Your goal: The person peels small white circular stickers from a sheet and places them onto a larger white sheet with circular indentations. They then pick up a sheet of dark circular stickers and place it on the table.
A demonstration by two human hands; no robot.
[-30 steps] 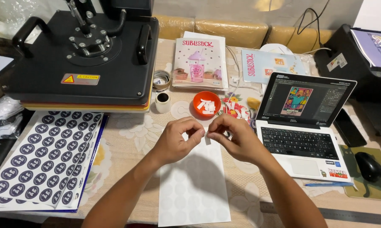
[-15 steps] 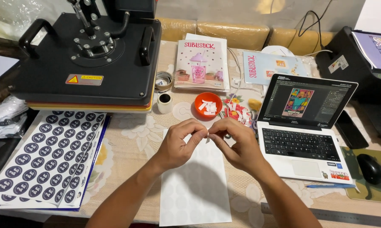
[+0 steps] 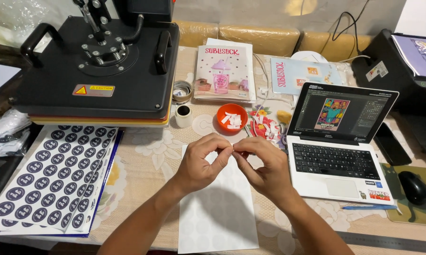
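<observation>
A very small pale scrap [image 3: 232,151], too small to be told apart clearly, is being pinched between the fingertips where the two hands are meeting. The thumb and forefinger of the left hand [image 3: 201,163] are being pressed together on it, with the other fingers curled in; the fingertips of the right hand [image 3: 265,165] are being closed against it from the other side, so that both hands are being held touching at the tips.

Beneath the hands, a white sheet [image 3: 217,217] faintly marked with circles is being kept flat on the flowered tablecloth [image 3: 146,156], running from the fingers down to the near edge. Just beyond the fingers, a small orange bowl [image 3: 232,117] holding white scraps is being shown, with more scraps scattered beside it and a small white cup [image 3: 183,115] and a roll of tape [image 3: 182,90] near its left.

To the left, sheets of round dark stickers [image 3: 52,177] are being laid out under the edge of a black heat press [image 3: 97,71]. To the right, an open laptop [image 3: 338,137] is being displayed with a colourful picture on its screen, and a black mouse [image 3: 413,187] is being rested on a mat past it.
</observation>
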